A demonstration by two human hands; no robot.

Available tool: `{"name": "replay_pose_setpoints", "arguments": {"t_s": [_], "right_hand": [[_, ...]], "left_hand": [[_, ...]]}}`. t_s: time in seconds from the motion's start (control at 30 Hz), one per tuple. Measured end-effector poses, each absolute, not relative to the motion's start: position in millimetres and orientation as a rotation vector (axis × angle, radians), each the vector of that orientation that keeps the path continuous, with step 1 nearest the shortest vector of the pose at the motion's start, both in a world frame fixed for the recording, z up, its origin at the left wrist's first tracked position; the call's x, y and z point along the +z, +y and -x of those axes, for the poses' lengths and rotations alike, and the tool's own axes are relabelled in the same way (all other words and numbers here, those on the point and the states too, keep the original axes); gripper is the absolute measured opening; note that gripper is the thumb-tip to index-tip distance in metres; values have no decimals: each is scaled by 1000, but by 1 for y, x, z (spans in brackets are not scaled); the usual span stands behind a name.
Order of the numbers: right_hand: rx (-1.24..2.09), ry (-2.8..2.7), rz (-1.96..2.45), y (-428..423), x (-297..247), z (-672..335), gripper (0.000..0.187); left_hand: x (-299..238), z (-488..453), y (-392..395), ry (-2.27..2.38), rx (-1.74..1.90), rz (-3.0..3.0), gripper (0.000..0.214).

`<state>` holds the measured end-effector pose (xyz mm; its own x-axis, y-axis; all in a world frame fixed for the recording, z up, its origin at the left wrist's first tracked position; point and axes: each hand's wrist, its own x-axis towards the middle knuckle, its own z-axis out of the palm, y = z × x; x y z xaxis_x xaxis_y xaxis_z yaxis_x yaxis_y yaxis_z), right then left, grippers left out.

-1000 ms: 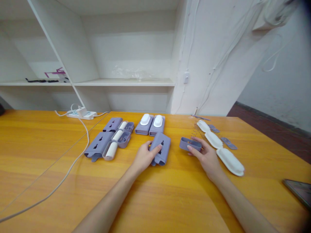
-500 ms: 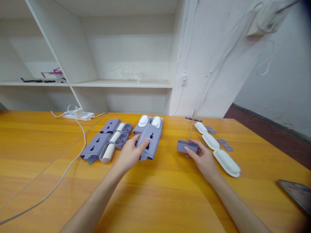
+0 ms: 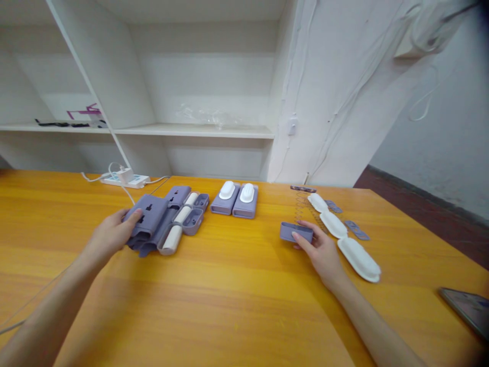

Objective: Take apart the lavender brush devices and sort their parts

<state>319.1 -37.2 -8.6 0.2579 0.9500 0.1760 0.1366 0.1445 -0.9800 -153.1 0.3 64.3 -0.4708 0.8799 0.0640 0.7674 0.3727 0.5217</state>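
Observation:
On the left, my left hand [image 3: 116, 227] is closed on a purple plastic housing with keyhole slots [image 3: 150, 210], held over another purple housing [image 3: 162, 232]. Beside that stack lie white rollers [image 3: 172, 238] and small purple cups [image 3: 193, 221]. My right hand [image 3: 319, 247] grips a shallow purple oval cup [image 3: 292, 232] by its right end, at the right of the table's middle. Two purple boxes [image 3: 244, 210] with white oval caps [image 3: 247, 192] on top stand between my hands, farther back.
White oval shells [image 3: 359, 259] lie in a row at the right, with flat purple plates [image 3: 357, 230] and thin springs [image 3: 300, 208] around them. A phone [image 3: 468, 311] rests at the right edge. A power strip [image 3: 128, 181] with cables sits back left.
My left hand has carried the slotted purple housing from in front of the two capped boxes leftward to the other housings. My right hand stays about where it was, still holding the cup.

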Motion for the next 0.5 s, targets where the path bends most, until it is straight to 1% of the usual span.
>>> {"name": "replay_pose_setpoints", "arguments": {"t_s": [0.1, 0.27, 0.33, 0.4, 0.5], "right_hand": [[831, -1153, 1291, -37, -8, -319, 54], [838, -1145, 1289, -37, -8, -319, 53], [840, -1146, 1289, -37, -8, -319, 53], [842, -1150, 1295, -36, -6, -318, 53], [842, -1150, 1308, -37, -4, -317, 53]], "left_hand": [[57, 167, 6, 2490, 450, -1563, 62], [53, 158, 3, 2512, 254, -1793, 78], [58, 147, 3, 2603, 271, -1778, 81], [67, 135, 8, 2680, 364, -1750, 81], [79, 120, 29, 2659, 485, -1807, 83]]}}
